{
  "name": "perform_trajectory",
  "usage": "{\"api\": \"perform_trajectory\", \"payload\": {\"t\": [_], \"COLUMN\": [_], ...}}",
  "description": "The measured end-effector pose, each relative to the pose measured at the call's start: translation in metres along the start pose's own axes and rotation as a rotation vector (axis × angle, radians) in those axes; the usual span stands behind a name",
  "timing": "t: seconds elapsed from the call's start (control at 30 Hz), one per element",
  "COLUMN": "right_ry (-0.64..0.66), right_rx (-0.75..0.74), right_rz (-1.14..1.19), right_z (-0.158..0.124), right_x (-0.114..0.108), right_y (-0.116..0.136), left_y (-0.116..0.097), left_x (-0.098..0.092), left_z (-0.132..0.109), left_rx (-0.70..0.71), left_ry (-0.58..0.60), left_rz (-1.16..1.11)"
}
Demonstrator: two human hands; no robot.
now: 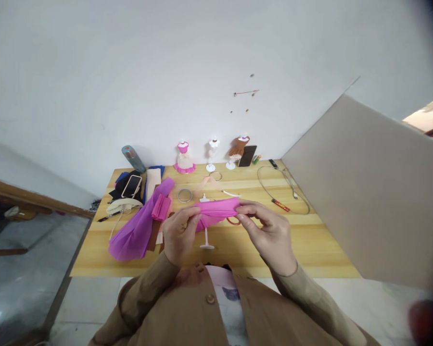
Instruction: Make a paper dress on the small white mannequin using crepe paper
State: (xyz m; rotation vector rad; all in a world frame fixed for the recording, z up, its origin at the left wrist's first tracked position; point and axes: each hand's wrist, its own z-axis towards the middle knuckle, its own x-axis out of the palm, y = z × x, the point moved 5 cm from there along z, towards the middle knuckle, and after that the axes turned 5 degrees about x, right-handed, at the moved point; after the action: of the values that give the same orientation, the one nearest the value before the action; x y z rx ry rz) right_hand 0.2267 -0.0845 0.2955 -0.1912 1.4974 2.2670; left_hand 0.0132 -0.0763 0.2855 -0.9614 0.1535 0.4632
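A folded piece of bright pink fabric [218, 207] is stretched taut between my two hands above the table. My left hand [180, 233] pinches its left end between thumb and fingers. At the right end, my right hand [269, 233] grips the edge the same way. Behind and below the fabric stands a small white mannequin stand [207, 240]; its upper part is mostly hidden, with the neck showing above the cloth. Part of a red ring-shaped handle [234, 221] peeks out beside my right fingertips.
Purple fabric [140, 230] and a pink folded cloth [161, 207] lie left, near a phone [132, 186] and a bottle [133, 158]. Three dressmaker mannequins stand at the back, one in a pink-and-cream dress [184, 158]. A looped cable [261, 181] lies right, beside a tall board [361, 192].
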Motion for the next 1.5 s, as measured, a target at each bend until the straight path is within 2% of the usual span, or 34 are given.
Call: {"api": "perform_trajectory", "payload": {"t": [0.13, 0.3, 0.43, 0.53, 0.67, 0.87, 1.0, 1.33, 1.5], "right_ry": [0.003, 0.003, 0.081, 0.13, 0.073, 0.015, 0.004, 0.029, 0.061], "right_rx": [0.122, 0.198, 0.239, 0.246, 0.147, 0.006, -0.052, -0.017, -0.052], "right_rz": [0.083, 0.225, 0.273, 0.272, 0.287, 0.277, 0.27, 0.275, 0.202], "right_z": [-0.001, -0.001, -0.002, -0.004, -0.005, -0.008, -0.01, -0.009, -0.01], "right_x": [0.001, 0.002, 0.006, 0.007, 0.002, 0.0, -0.001, 0.003, 0.002], "right_y": [-0.008, -0.014, -0.014, -0.013, -0.008, -0.004, -0.003, -0.003, -0.001], "left_y": [0.008, 0.008, 0.006, 0.0, -0.009, -0.019, -0.019, -0.005, -0.006], "left_x": [0.004, 0.005, 0.002, -0.002, -0.006, -0.01, -0.011, -0.008, -0.009], "left_z": [-0.008, -0.009, -0.007, -0.005, -0.002, -0.001, -0.001, -0.007, -0.004], "left_rx": [-0.215, -0.285, -0.23, -0.102, 0.058, 0.166, 0.159, -0.119, -0.031], "left_ry": [-0.002, 0.025, 0.035, 0.018, 0.007, -0.013, -0.02, -0.026, 0.018], "left_rz": [-0.123, -0.192, -0.187, -0.145, -0.107, -0.073, -0.088, -0.239, -0.186]}}
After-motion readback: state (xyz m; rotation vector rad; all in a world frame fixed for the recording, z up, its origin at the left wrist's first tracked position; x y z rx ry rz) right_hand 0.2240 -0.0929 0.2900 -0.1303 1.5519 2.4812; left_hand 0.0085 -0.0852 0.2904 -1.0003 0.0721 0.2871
